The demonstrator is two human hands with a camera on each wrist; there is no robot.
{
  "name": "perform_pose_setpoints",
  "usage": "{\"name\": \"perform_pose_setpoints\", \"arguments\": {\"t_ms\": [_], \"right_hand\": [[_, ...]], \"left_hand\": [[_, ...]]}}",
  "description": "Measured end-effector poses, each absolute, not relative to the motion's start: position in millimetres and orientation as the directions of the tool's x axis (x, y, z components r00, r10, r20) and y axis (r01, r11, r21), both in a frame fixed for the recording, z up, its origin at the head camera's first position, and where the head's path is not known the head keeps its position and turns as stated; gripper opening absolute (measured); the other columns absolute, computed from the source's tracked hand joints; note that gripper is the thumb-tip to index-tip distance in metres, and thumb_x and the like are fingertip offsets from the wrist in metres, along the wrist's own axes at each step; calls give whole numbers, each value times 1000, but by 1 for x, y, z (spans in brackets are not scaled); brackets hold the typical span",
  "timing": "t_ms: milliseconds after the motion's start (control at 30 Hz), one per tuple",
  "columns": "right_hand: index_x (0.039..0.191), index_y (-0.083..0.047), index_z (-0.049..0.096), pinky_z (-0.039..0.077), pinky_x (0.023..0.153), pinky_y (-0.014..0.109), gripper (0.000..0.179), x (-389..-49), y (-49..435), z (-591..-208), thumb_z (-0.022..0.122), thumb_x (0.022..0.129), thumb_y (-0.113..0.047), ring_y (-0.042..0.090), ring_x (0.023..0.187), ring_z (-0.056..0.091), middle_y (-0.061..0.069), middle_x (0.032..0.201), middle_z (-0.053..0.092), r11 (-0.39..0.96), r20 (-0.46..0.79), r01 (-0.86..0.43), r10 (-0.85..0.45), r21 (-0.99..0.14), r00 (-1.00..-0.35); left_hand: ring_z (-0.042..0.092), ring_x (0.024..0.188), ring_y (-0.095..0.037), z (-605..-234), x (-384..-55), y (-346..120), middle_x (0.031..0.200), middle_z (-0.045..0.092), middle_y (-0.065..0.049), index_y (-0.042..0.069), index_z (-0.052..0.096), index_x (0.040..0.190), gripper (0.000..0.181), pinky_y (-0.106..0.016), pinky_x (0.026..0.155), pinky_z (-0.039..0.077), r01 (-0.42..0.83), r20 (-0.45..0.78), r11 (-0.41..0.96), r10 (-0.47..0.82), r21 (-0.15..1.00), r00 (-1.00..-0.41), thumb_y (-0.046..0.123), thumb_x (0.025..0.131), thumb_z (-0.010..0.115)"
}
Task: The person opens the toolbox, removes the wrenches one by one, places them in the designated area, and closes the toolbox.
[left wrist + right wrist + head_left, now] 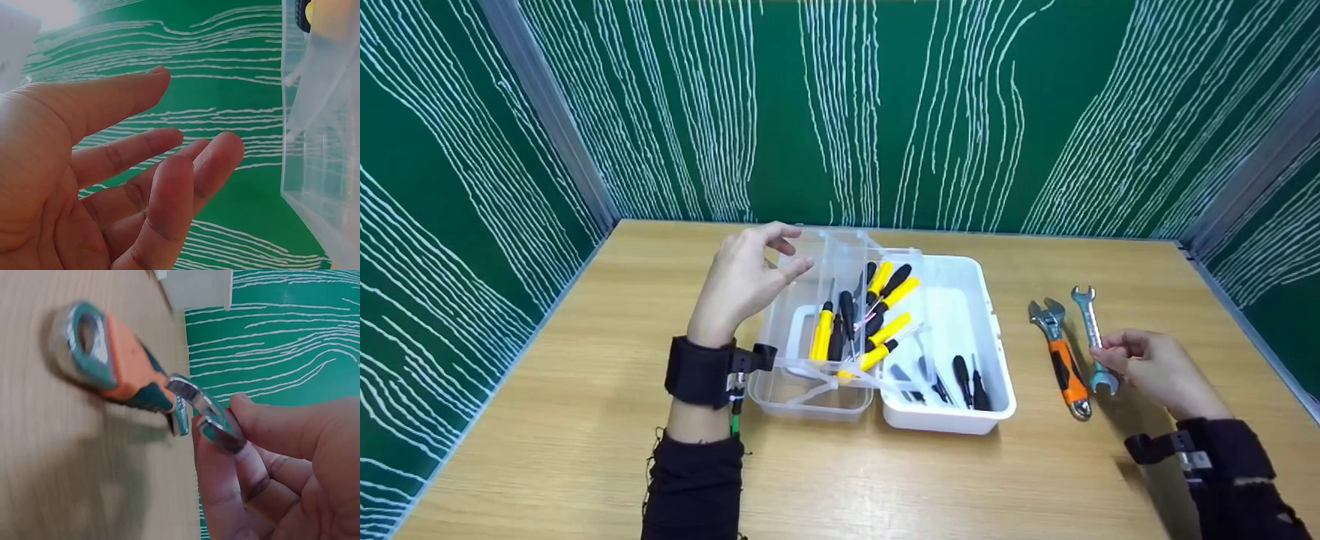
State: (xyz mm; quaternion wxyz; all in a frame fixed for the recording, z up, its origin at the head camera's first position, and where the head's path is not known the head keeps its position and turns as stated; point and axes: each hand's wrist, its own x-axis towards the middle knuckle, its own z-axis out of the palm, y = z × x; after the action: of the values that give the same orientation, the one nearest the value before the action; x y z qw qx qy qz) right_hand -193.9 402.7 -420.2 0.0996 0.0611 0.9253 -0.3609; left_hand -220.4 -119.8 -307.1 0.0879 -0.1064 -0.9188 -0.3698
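Between thumb and fingertips my right hand [1159,371] pinches a double open-ended wrench [1087,311] by its lower part. One wrench end [208,413] faces the camera in the right wrist view. Just left of it, an adjustable wrench [1063,360] with an orange and black handle lies on the table. My left hand [746,281] has relaxed, slightly bent fingers and holds nothing, beside the upper left of a clear plastic lid [791,390]. In the left wrist view a gap separates the fingers [216,169] from the clear plastic [315,185].
A white box [979,300] stands beside the lid in the middle of the wooden table [585,420]. Several yellow and black screwdrivers [896,326] show in and through the clear plastic; black-handled ones [971,382] lie at the box's front. Green walls [780,112] enclose the table's back and sides.
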Motion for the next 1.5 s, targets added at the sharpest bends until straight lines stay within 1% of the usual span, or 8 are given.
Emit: {"name": "perform_pose_setpoints", "arguments": {"t_ms": [200,300,533,633,833,1100,1300,1500], "right_hand": [[134,2,61,49,72,31,47,-195,407,-426,59,111,-40,27,95,56,11,107,67,733,-255,213,56,-646,-965],[133,2,62,48,72,31,45,-195,409,-428,59,112,-38,28,95,57,11,108,69,741,-255,217,64,-635,-965],[130,4,62,50,71,31,44,-198,414,-431,59,112,-37,26,88,61,10,103,71,762,-281,224,58,-607,-958],[130,4,62,50,73,32,44,-198,415,-432,59,112,-36,27,89,61,11,103,72,764,-294,230,55,-603,-954],[128,4,63,49,73,33,43,-198,415,-433,60,111,-36,28,89,59,11,103,71,773,-317,249,65,-583,-946],[124,2,64,47,72,33,44,-198,415,-435,63,109,-39,27,87,59,10,100,72,781,-317,251,72,-572,-946],[121,1,65,46,71,32,50,-196,416,-434,71,103,-45,27,87,58,9,97,71,774,-329,288,109,-564,-938],[116,4,67,50,66,30,48,-195,417,-438,71,103,-43,23,80,61,7,90,71,805,-287,219,63,-551,-956]], "left_hand": [[72,89,-28,-307,-220,-122,122,77,-11,14,71,140,44,-40,83,62,263,248,705,127,659,-960,30,99,79],[73,89,-29,-308,-220,-123,122,77,-11,14,71,140,44,-41,83,62,263,248,703,125,661,-961,29,99,79],[74,92,-31,-307,-222,-123,125,77,-13,13,70,140,46,-44,87,60,262,243,708,131,655,-961,30,99,79],[75,91,-30,-306,-221,-123,125,77,-13,13,70,141,46,-43,84,61,256,232,704,131,663,-964,31,99,79],[76,83,-27,-305,-220,-122,125,76,-13,13,69,141,45,-38,75,64,250,220,692,134,677,-966,29,100,79],[77,83,-27,-305,-221,-121,127,76,-13,13,68,142,47,-37,74,65,245,209,693,138,678,-968,29,99,79],[76,83,-27,-306,-221,-123,127,76,-13,13,69,142,47,-36,74,64,241,204,691,137,681,-969,29,99,80],[77,84,-28,-308,-220,-126,127,76,-14,13,69,142,46,-39,76,65,233,208,708,124,667,-970,28,99,80]]}}
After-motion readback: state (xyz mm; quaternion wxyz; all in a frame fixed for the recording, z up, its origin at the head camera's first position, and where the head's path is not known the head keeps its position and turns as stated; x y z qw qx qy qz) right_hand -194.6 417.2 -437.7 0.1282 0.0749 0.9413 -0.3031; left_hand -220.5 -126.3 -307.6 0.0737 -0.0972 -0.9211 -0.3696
